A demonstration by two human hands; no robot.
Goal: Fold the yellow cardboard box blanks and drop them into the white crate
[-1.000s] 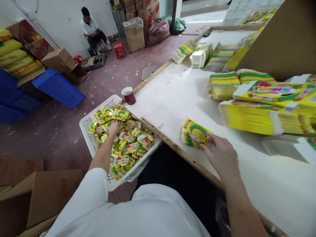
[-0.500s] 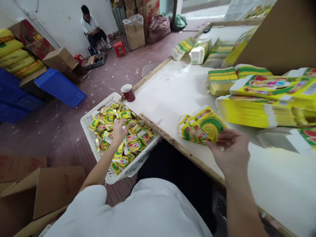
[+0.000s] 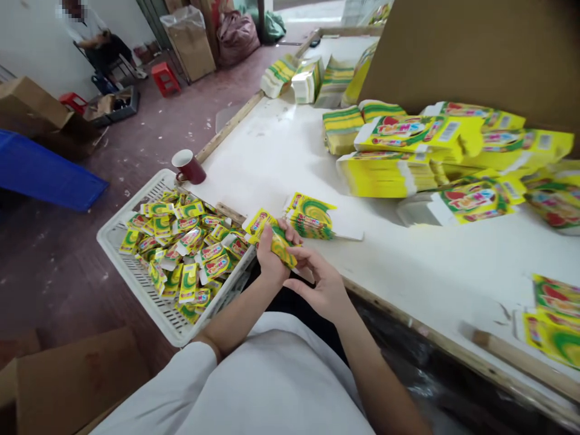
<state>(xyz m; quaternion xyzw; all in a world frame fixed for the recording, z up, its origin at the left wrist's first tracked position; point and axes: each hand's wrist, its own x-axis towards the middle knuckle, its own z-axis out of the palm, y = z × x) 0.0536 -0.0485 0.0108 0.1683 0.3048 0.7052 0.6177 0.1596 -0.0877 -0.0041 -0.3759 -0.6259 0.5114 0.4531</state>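
My left hand is closed around a small yellow-and-green printed carton, held tilted over the table's front edge. Close by on the right, my right hand has its fingertips at the carton's lower end, thumb and fingers apart. Whether those fingertips press on it is hard to tell. Behind the hands, a fanned stack of flat cartons lies on the white table. To the left, a white plastic basket holds many folded cartons of the same print.
A maroon mug stands at the table's left corner. Bundles of flat yellow cartons lie on the right, before a large brown cardboard sheet. A wooden strip lies front right. A blue crate and a seated person are farther left.
My left hand has come from the basket to the table edge and now grips a carton. My right hand has left the fanned stack and moved beside it. The view has shifted right.
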